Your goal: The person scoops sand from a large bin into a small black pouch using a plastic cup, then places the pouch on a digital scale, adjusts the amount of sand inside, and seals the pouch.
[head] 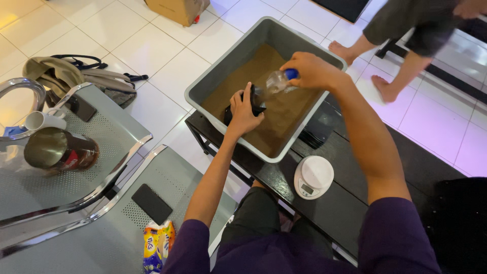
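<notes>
White floor tiles surround a dark surface (335, 203) carrying a grey tub (243, 56) of brown sand. Over it, the right hand (310, 71) wraps its fingers around a clear bottle (274, 83), mouth tilted down-left toward the left hand (244, 109), which clutches a black object (257, 104).

Clear glossy plastic bottle (274, 82) over matt grey plastic tub (213, 71)

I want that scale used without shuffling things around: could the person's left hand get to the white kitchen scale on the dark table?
Probably yes, once freed. The left hand grips a black object in the grey tub; the scale sits uncovered beside it.
</notes>
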